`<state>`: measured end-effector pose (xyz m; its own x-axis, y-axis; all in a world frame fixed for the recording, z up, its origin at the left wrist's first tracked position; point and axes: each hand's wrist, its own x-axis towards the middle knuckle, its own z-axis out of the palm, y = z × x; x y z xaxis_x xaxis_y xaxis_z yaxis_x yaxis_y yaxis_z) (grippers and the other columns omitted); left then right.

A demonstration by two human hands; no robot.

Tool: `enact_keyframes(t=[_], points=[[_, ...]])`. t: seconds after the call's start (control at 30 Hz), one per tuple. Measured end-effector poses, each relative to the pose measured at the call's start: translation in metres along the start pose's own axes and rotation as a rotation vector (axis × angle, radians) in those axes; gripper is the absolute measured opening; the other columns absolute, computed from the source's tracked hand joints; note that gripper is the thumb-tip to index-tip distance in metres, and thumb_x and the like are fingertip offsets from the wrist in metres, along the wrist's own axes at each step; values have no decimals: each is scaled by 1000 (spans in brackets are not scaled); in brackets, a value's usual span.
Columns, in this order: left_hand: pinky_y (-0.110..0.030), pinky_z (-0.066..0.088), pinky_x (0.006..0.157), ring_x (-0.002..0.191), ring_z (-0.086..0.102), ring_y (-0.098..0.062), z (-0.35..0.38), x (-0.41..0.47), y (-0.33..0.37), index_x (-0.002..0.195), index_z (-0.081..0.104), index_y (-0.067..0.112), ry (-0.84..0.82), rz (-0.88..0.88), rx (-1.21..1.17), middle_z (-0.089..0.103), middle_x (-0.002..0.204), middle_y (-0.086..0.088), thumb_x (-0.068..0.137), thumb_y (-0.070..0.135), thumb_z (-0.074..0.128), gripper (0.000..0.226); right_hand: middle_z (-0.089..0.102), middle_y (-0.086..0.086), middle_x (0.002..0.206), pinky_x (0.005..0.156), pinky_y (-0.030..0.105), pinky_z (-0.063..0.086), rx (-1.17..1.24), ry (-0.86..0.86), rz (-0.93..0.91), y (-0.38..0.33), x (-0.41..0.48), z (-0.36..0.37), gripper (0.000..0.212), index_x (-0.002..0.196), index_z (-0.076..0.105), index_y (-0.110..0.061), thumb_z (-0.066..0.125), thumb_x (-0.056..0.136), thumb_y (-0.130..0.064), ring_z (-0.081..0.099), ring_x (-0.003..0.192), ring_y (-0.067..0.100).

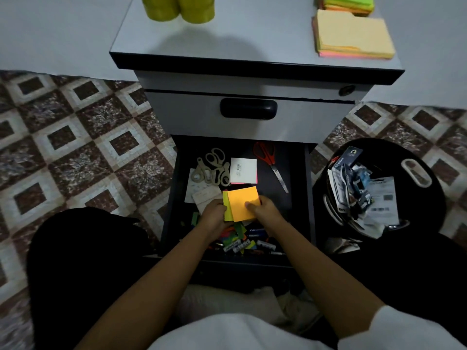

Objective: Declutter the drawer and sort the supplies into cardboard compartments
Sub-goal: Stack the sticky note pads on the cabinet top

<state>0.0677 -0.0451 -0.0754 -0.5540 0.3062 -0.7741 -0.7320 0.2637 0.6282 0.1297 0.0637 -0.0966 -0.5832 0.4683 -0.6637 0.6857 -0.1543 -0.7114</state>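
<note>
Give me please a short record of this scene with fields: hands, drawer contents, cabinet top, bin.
left hand: holds the orange sticky-note pad at its left edge, with a yellow-green pad under it
right hand: pinches the same orange pad at its right edge
drawer: open; holds red scissors, a pile of beige scissors, a white note pad, and markers at the front
cabinet top: yellow-green tape rolls, coloured paper stacks
black bin: right of the drawer, holds paper and packaging
</note>
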Motion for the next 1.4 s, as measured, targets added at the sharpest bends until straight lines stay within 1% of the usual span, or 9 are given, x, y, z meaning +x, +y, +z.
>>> enact_keyframes(t=[0.2, 0.33, 0.5, 0.6, 0.73, 0.87, 1.03, 1.13, 1.4], points=[[-30, 49, 64, 69, 58, -25, 11, 3, -7, 76, 59, 5, 10, -21, 126, 61, 74, -11, 94, -1, 40, 27, 54, 20, 127, 82, 32, 43, -171, 59, -47, 6, 9, -3, 38, 129, 47, 3, 53, 93, -10, 53, 114, 34], [-37, 42, 65, 64, 49, -21, 15, 25, -17, 66, 48, 11, 69, -20, 356, 51, 70, -11, 93, 4, 39, 30, 45, 23, 135, 97, 39, 38, -533, 124, -70, 9, 21, -12, 47, 132, 43, 0, 57, 91, -18, 42, 124, 37], [-34, 40, 54, 54, 37, -14, 23, 9, -6, 116, 56, -7, 43, -6, 365, 57, 104, -30, 95, 5, 35, 32, 38, 21, 138, 100, 41, 36, -737, 145, -75, 10, 23, -9, 54, 134, 39, -3, 59, 90, -27, 36, 128, 37], [-35, 27, 68, 57, 27, -14, 21, 31, -19, 63, 41, 21, 96, -12, 373, 37, 67, -9, 92, 2, 33, 36, 50, 23, 128, 90, 38, 42, -669, 128, -32, 6, 29, -8, 47, 125, 46, 3, 61, 89, -24, 48, 118, 37], [-30, 33, 71, 65, 40, -17, 21, 21, -13, 63, 38, 25, 77, -53, 231, 43, 70, -2, 94, 7, 38, 36, 52, 26, 124, 85, 37, 44, -567, 94, -10, 1, 31, -8, 37, 119, 50, 5, 56, 91, -19, 52, 112, 38], [-28, 41, 73, 86, 51, -14, 21, 4, 3, 99, 53, 12, 12, -24, 99, 52, 90, 3, 100, 5, 35, 19, 51, 24, 125, 78, 32, 40, -416, 69, -62, -11, 30, -9, 39, 127, 40, 4, 52, 92, -9, 50, 113, 36], [-34, 42, 94, 122, 50, -30, 6, 17, 13, 134, 45, 2, 65, 17, 124, 50, 134, -15, 100, 7, 36, 35, 60, 24, 117, 73, 26, 37, -96, 143, -123, -44, 39, -20, 29, 118, 54, 4, 57, 91, -6, 54, 91, 23], [-30, 38, 88, 109, 56, -26, -6, 21, 20, 133, 48, 2, 69, -8, 105, 54, 125, -19, 101, 12, 37, 36, 59, 29, 118, 82, 40, 45, -9, 196, -76, -56, 51, -19, 30, 115, 56, 9, 57, 90, -9, 57, 94, 28], [-32, 40, 74, 89, 53, -22, -29, 25, 20, 131, 49, 7, 79, -50, 87, 57, 110, -15, 101, 14, 36, 33, 53, 22, 125, 94, 38, 43, -246, 306, 42, -60, 73, 3, 54, 123, 49, 1, 67, 82, -30, 50, 118, 36]])
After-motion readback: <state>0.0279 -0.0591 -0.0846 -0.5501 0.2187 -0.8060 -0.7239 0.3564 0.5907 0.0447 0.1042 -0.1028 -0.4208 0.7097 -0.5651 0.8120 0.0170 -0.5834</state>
